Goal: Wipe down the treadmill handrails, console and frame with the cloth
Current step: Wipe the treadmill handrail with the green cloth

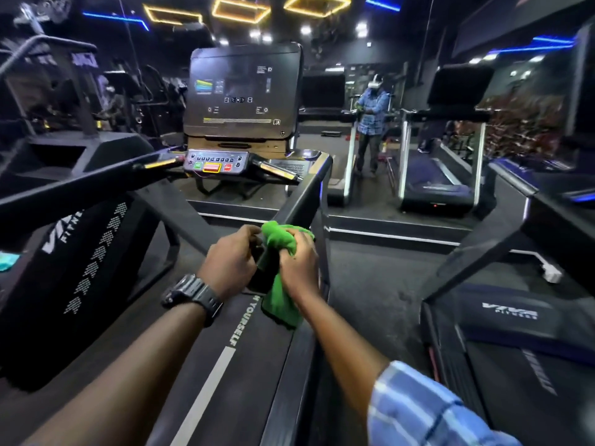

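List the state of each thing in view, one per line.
green cloth: bunched, gripped by both hands at the right handrail.
left hand: closed on the cloth.
right hand: closed on the cloth.
right handrail: cloth at its near end.
console screen: lit.
wristwatch: on the left wrist.

Both hands meet at the near end of the treadmill's right handrail (pixel 302 201). The right hand (pixel 299 262) grips a bunched green cloth (pixel 278 243) against the rail, with more cloth hanging below the wrist. The left hand (pixel 230 260), with a dark wristwatch (pixel 193 296) on its wrist, closes its fingers (pixel 249 235) on the cloth's upper left edge. Ahead stands the console (pixel 243 91), its control panel (pixel 217 162) showing green and red buttons. The left handrail (pixel 83 181) runs diagonally away. The running belt (pixel 222 365) lies below the forearms. In a mirror beyond, a person in a blue checked shirt (pixel 372 115) stands.
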Demonstrator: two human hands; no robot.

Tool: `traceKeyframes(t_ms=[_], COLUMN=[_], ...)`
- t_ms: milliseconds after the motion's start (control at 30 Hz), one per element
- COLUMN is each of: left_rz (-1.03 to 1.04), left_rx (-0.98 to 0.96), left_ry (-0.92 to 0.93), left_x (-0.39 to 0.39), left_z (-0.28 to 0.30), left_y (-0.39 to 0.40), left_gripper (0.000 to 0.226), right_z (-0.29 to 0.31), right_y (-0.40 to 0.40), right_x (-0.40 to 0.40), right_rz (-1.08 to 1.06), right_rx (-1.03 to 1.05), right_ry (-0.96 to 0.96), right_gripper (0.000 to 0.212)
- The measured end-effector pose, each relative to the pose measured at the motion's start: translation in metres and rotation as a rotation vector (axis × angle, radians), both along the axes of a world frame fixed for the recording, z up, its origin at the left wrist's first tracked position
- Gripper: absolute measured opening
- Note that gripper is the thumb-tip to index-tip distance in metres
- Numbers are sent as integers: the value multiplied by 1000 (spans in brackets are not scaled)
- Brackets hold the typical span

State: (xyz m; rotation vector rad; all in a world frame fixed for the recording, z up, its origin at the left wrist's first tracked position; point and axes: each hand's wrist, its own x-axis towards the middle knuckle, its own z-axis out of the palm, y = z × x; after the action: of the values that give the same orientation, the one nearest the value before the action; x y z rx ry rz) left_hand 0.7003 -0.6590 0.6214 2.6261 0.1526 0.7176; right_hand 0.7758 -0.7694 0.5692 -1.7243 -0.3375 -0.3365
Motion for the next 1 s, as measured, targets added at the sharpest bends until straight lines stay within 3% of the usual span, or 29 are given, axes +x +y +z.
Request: traceKeyframes(t_ms=[100,200,300,467,533,667,767,1000], left_rz=[-50,-75,-76,-96,-102,-59,-71,-326], left_rx=[102,197,224,156,122,153,149,138], left_ry=[32,64,64,-49,-90,-122,-92,-291], left_x=[3,8,10,9,9,11,16,-1], left_z=[3,4,2,-8,-13,-16,0,85], left_y=[2,1,-3,-5,-11,-22,-42,-164], left_gripper=[35,26,21,36,36,37,31,31], right_z=[-27,-59,-38,-21,-24,10,37,140], right_y=[-9,-15,-5,4,-10,-73,-150,-318], right_x=[-47,-61,-42,-74,-82,-86,-88,-146], right_rz=[42,44,-77,-104,-33,87,-123,-537], right_rx=[-53,-76,9,-77,-195,-737,-933,-1029], right_ry=[-114,20,198,69,71,-28,-110,-154], right_gripper=[49,50,40,38,35,26,30,33])
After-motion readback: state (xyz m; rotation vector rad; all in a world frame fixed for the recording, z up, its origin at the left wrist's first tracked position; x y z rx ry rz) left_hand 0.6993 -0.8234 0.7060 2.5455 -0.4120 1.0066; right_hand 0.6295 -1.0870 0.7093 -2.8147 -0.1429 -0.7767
